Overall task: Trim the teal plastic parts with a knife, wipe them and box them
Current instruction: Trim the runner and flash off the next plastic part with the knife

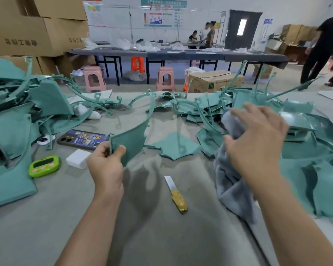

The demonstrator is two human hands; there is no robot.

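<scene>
Teal part [131, 139] held upright over mid-table, left hand [106, 166] pinching its lower corner, grey cloth [231, 181] at 3 o'clock gripped in right hand [254, 143], fingers curled, knife [176, 192] flat on table [161, 237] at 5 o'clock, phone [83, 140] at 9 o'clock.

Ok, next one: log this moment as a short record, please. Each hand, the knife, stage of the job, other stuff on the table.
left hand: grips a teal part by its lower corner, held up off the table
right hand: blurred, fingers spread over a bunched grey cloth; grip unclear
knife: lying untouched between the forearms, yellow handle toward the person
stage: probably about to wipe the held part
other items: phone, green timer, white block, heaped teal parts on both sides
</scene>
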